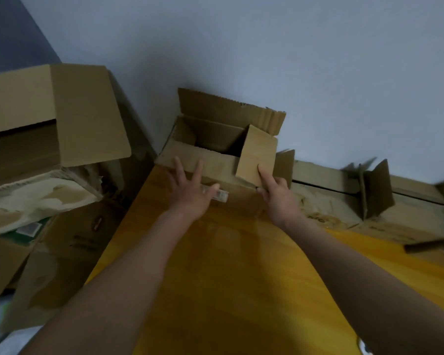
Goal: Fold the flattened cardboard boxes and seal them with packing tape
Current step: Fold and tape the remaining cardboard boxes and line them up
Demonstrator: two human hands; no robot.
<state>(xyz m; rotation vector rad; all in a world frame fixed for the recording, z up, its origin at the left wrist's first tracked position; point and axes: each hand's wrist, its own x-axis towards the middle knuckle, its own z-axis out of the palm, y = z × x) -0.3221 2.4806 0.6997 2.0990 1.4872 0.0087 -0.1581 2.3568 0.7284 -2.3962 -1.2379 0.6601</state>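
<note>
The box (215, 160) stands open against the wall (292, 60), at the table's (215, 278) far edge. The left hand (190, 190) lies flat, fingers spread, on its near flap; the right hand (277, 193) presses a side flap with straight fingers. More cardboard crowds both sides.

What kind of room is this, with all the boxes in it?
Probably a plain room at home or a small storeroom used for packing. A person's hands work on an open cardboard box on a yellow wooden floor by a bare wall, with more boxes and flattened cardboard around.
</note>
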